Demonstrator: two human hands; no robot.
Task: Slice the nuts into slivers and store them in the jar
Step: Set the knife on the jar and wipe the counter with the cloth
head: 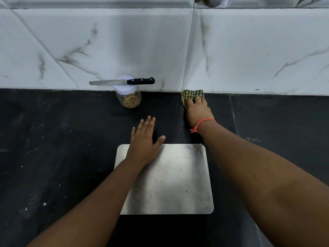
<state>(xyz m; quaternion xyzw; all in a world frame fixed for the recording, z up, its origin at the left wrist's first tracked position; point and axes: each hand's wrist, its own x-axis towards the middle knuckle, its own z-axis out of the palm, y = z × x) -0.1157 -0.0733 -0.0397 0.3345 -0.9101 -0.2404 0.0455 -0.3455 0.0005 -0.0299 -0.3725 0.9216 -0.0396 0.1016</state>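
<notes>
A clear jar (128, 97) with a white lid (124, 86) stands upright at the back of the dark tabletop (53, 148), against the marble-tiled wall (142, 41); pale nut slivers (130, 101) fill its lower part. A knife (122, 81) lies balanced across the lid, its long axis running left to right, blade pointing left, black handle to the right. The left hand (144, 138) rests flat, fingers straight and close together, over the far edge of the steel board (169, 184). The right hand (197, 109) presses a checked cloth (191, 96) at the wall's foot, fingers curled over it.
</notes>
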